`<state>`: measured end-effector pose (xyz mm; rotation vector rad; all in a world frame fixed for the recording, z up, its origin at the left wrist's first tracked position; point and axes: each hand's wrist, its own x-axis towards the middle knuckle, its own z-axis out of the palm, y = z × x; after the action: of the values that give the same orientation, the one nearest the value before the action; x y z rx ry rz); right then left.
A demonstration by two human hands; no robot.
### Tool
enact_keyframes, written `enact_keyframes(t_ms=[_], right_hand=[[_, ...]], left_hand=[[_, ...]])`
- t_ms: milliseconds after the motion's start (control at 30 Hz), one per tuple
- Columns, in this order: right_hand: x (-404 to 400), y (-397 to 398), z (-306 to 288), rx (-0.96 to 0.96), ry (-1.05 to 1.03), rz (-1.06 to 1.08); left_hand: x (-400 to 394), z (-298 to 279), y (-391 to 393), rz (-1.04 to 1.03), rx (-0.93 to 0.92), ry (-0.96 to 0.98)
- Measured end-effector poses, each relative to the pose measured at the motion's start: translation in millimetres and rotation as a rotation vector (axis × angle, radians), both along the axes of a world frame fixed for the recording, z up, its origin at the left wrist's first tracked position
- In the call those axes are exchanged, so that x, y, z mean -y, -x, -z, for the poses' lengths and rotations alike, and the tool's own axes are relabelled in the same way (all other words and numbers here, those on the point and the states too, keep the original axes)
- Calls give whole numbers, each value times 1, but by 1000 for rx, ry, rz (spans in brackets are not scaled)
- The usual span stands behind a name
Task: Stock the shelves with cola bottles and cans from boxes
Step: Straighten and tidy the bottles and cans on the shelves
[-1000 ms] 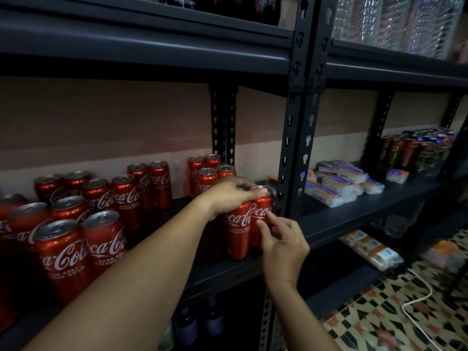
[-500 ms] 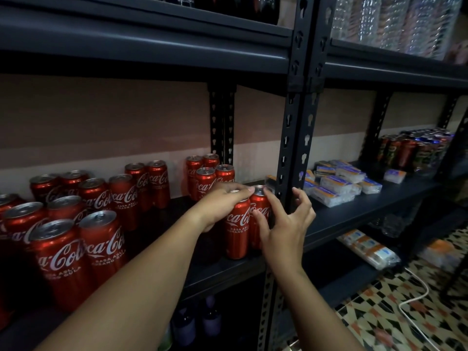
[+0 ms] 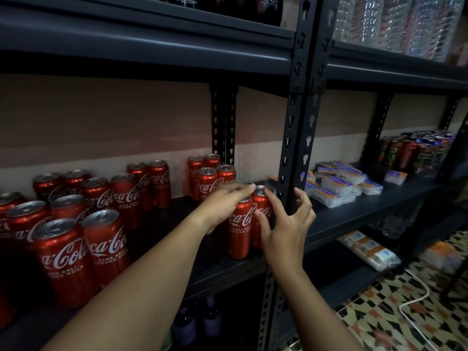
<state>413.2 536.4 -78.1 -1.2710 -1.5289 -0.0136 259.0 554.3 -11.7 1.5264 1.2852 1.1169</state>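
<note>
Two cans at the shelf's front edge are being squared by the left hand curled over one top and the right hand, fingers spread, holding nothing; light pressure is advised.

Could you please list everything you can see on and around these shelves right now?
Cola cans: about nineteen visible, red, middle shelf left bay, in clusters.
Two front cans: red, at the shelf edge by the upright, under the hands.
Shelving: dark metal, several tiers.
Wrapped packs: several, white with blue and orange, right bay.
Mixed cans: many, dark colours, far right.
Clear bottles: wrapped, top right shelf.
Dark bottles: bottom shelf.
Cable: white, on the patterned floor.
Left hand: on the nearer front can.
Right hand: fingers spread beside the other.
</note>
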Motion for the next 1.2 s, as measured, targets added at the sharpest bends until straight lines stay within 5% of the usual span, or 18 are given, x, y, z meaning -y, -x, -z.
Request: enact_keyframes(t_ms=[500,1200], right_hand=[[2,-6,-15,194,138,66],[3,-7,-27,36,25,-49]], left_hand=[[10,29,14,57,1,-51],[13,35,1,5,30,-122]])
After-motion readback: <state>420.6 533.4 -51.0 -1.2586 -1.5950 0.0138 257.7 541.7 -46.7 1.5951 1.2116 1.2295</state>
